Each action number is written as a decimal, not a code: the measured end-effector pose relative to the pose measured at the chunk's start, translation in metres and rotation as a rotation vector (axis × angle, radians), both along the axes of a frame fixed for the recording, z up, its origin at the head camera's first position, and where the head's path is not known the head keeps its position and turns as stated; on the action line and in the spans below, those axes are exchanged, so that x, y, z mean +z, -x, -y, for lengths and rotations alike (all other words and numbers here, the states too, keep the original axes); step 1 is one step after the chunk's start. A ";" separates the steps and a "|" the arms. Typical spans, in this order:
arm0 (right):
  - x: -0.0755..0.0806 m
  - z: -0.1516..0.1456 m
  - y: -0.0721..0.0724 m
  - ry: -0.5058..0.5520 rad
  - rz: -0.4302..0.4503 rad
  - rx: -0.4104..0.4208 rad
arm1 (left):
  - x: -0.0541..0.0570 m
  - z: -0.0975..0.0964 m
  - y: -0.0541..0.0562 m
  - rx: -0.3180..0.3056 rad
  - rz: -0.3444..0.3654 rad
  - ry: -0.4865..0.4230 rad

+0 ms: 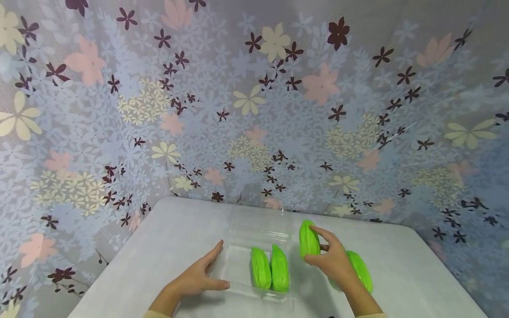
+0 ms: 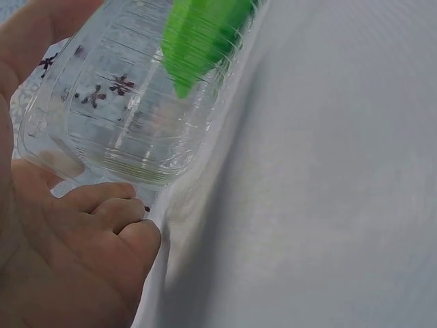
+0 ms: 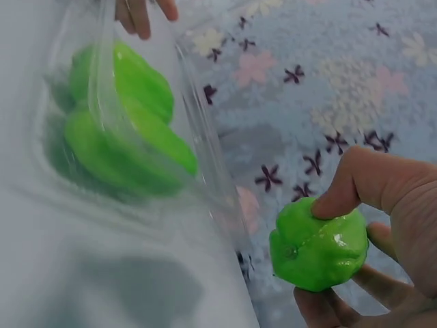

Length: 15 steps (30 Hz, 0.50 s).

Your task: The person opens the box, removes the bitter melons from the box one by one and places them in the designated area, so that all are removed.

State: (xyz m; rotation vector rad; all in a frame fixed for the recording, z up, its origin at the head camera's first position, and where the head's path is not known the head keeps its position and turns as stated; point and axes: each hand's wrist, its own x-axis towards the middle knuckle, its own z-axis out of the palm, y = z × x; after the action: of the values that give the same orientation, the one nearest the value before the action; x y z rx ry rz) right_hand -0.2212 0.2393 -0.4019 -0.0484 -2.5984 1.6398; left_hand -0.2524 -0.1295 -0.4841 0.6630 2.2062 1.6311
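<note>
A clear plastic container [image 1: 234,265] lies on the table with its lid [image 1: 260,221] folded back. Two bright green ribbed fruits [image 1: 260,268] lie side by side in its right part. My left hand [image 1: 196,276] grips the container's left end, thumb at the front corner and fingers towards the back. My right hand [image 1: 332,256] holds another green ribbed fruit [image 1: 309,240] between thumb and fingers, raised to the right of the container. In the right wrist view, the lobed end of this held fruit [image 3: 317,249] faces the camera.
Another green ribbed fruit [image 1: 361,270] lies on the table to the right, partly hidden behind my right forearm. White cloth covers the table [image 1: 413,274]. A flower-patterned curtain or sheet [image 1: 254,110] stands right behind its far edge and along the sides.
</note>
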 end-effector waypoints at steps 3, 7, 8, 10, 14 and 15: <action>0.002 -0.015 -0.004 -0.004 0.038 -0.026 | 0.000 0.001 -0.003 0.007 -0.001 0.006; 0.005 -0.039 -0.006 -0.052 0.096 -0.058 | 0.001 0.001 -0.004 -0.002 -0.006 0.006; 0.006 -0.046 -0.007 -0.067 0.112 -0.066 | 0.001 0.000 -0.004 -0.004 -0.007 0.006; 0.005 -0.059 -0.007 -0.086 0.140 -0.078 | 0.001 0.000 -0.004 -0.007 -0.007 0.003; 0.003 -0.085 -0.008 -0.103 0.189 -0.103 | 0.000 0.000 -0.003 -0.012 -0.001 -0.004; 0.003 -0.091 -0.008 -0.102 0.200 -0.112 | 0.000 0.000 -0.003 -0.011 -0.002 -0.004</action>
State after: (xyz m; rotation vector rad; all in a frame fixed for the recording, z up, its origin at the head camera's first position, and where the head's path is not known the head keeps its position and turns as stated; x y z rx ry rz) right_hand -0.2132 0.3298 -0.3993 -0.3635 -2.7619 1.5356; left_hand -0.2495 -0.1294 -0.4839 0.6767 2.1973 1.6308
